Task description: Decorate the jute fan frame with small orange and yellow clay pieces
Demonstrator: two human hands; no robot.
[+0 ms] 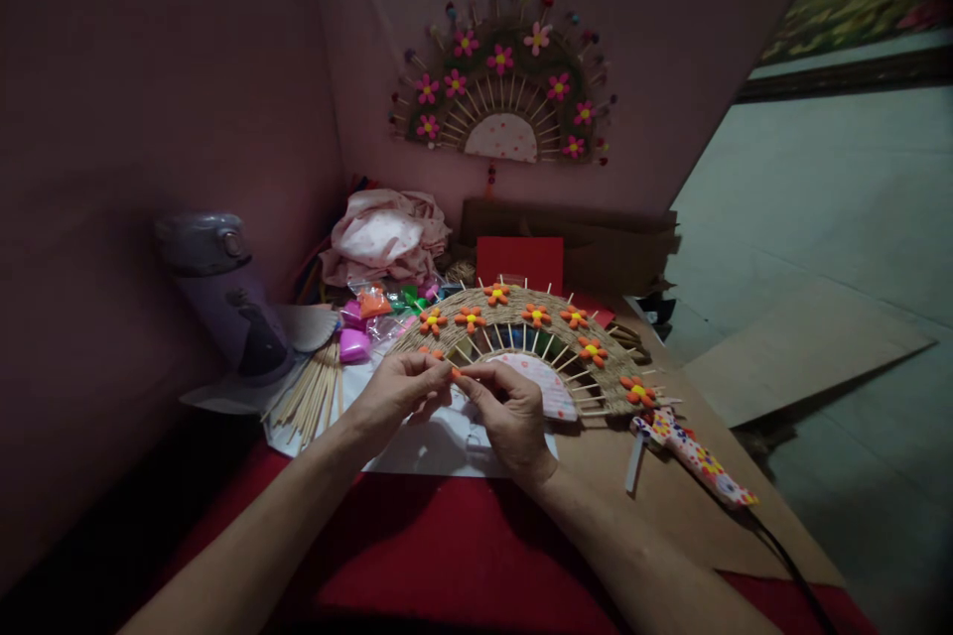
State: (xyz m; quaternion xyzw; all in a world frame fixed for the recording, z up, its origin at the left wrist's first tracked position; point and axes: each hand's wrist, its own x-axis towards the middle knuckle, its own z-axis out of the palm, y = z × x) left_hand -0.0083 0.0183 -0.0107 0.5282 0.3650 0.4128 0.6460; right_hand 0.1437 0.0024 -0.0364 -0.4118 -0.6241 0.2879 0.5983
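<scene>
Between my two hands is a small orange piece of clay (457, 373), pinched by the fingertips of both. My left hand (406, 387) grips it from the left, and my right hand (510, 407) from the right. Just behind them lies a half-round fan (614, 377) of woven twine on thin sticks, with orange flowers with yellow centres along its band. Its inner half-circle (547, 387) is pale cloth with pinkish dots. My hands cover part of the fan's lower left.
A lilac bottle (238, 308) stands left, beside a bundle of sticks (309, 397). Bags of coloured clay (355, 345) and crumpled pink cloth (387, 233) lie behind. A cloth-covered glue gun (700, 461) with a cord rests right. Another fan (500, 60) hangs on the wall.
</scene>
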